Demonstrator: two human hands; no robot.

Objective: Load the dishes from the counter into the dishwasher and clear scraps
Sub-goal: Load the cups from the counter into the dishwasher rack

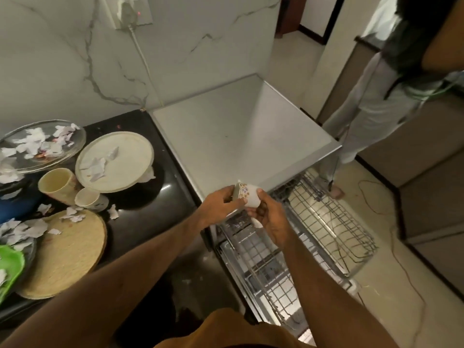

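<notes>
Counter [155, 209] held scrap-strewn plates [125, 156], unloaded; racks [326, 217] looked mostly bare. Your left hand [218, 204] and right hand [270, 219] both gripped one floral cup [247, 195] above them.

Left of the dishwasher [241, 126]: two cups [56, 183] [88, 198], one glass plate [75, 144], one white plate [130, 156], one green plate [11, 262], one woven mat [67, 252]; in front of it, one floral cup [247, 195], two wire racks [326, 222] [266, 270]

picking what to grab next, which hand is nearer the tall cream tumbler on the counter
Left. The left hand grips the floral cup on the side facing the cream tumbler; the right hand holds the cup's far side, over the dishwasher rack.
</notes>
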